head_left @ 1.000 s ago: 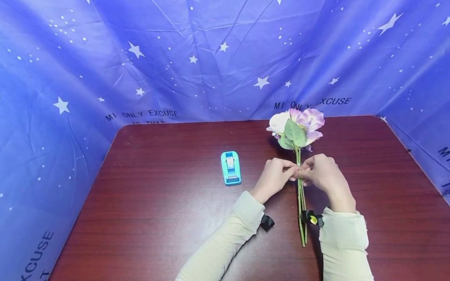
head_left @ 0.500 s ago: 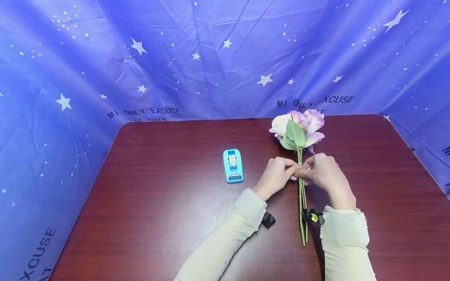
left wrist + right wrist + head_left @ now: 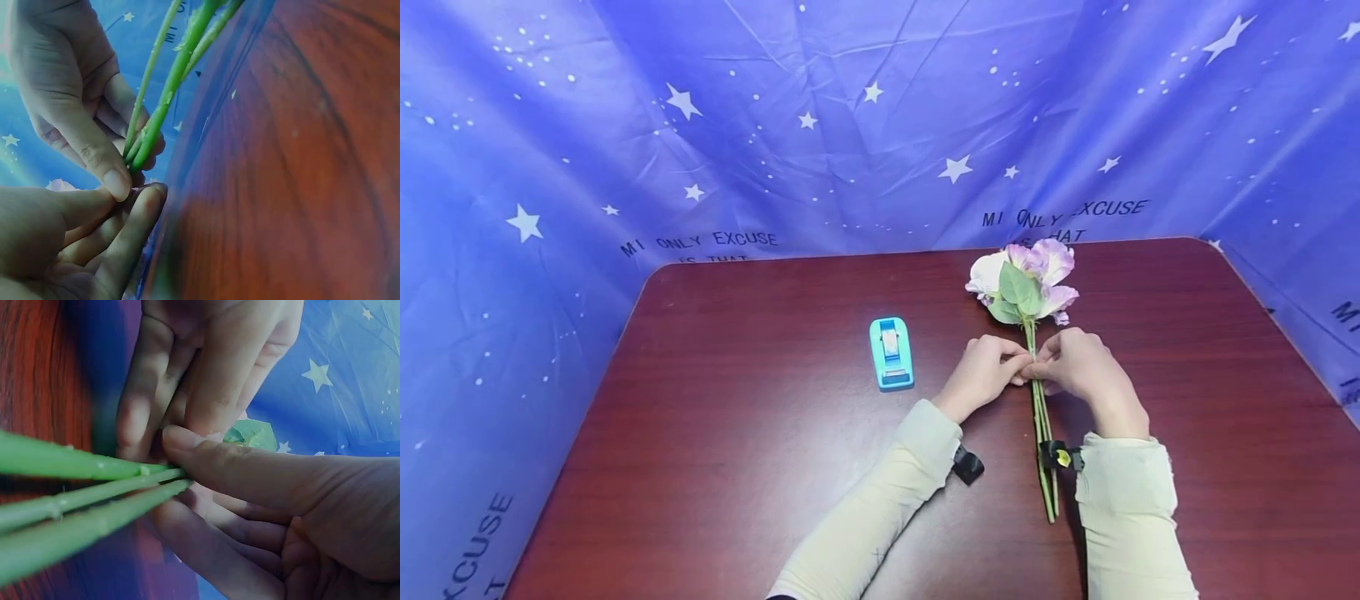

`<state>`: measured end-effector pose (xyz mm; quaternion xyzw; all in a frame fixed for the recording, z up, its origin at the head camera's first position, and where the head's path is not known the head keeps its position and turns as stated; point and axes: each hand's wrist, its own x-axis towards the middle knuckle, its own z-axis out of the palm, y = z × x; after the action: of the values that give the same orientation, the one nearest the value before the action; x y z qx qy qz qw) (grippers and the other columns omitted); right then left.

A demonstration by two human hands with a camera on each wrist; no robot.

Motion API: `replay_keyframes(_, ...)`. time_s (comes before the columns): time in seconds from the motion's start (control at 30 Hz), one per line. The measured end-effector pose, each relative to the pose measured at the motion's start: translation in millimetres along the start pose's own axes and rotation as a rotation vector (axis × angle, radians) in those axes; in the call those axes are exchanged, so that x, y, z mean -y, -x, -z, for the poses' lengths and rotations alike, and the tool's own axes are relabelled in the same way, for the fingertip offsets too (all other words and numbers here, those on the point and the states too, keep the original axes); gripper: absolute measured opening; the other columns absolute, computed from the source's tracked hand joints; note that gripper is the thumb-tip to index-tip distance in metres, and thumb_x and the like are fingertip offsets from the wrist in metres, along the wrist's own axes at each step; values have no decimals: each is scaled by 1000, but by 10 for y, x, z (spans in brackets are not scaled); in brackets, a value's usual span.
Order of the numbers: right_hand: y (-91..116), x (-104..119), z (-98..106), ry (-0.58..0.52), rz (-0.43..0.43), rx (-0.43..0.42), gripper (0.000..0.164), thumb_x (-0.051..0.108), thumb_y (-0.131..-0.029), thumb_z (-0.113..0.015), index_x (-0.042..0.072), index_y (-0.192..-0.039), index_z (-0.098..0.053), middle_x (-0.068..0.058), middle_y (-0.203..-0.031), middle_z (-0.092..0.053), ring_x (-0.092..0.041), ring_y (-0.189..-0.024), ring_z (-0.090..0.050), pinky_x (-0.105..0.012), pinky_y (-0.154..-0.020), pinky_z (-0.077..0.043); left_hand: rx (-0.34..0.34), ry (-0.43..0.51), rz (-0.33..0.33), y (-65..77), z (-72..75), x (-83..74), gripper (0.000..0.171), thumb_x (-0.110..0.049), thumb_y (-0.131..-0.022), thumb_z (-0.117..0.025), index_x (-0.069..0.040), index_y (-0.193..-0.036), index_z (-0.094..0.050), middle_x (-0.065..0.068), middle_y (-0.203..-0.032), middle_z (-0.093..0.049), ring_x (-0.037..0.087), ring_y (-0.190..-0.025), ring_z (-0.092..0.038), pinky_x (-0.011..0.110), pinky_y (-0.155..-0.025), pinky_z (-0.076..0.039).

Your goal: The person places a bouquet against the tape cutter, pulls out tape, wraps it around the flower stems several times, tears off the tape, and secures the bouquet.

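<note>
A small bunch of artificial-looking flowers, with a white bloom (image 3: pixel 987 277), a pale purple bloom (image 3: pixel 1051 262) and a green leaf (image 3: pixel 1019 285), points toward the table's far edge. Its green stems (image 3: pixel 1042 425) run back toward the person. From the left, my left hand (image 3: pixel 979 373) pinches at the upper stems with thumb and fingertips. Opposite it, my right hand (image 3: pixel 1092 375) pinches the stems at the same spot, fingertips meeting the left ones. In the right wrist view the right thumb (image 3: pixel 231 465) presses over three stems (image 3: pixel 94 497); the exact pinch point is covered by fingers.
A light blue tape dispenser (image 3: pixel 892 357) stands left of the hands on the dark red wooden table (image 3: pixel 737 417). A blue-purple curtain with white stars (image 3: pixel 820 167) hangs behind and along both sides.
The flower heads have tilted slightly left and the stem ends slightly right. Both hands keep their pinch at the stems. The head view has shifted a little.
</note>
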<state>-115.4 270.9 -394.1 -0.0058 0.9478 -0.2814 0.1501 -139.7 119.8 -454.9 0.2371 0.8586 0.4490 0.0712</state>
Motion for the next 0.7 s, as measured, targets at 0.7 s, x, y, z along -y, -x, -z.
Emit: replay_keyframes(0.7, 24, -60, -7, -19, -55, 41, 25, 25, -86, -74, 0, -86, -76, -6, -65, -72, -18, -66, -72, -38, -71, -51, 61, 18, 27, 14, -51, -6, 21, -16, -101, -56, -12, -103, -77, -4, -77, -74, -6, -61, -59, 6, -63, -41)
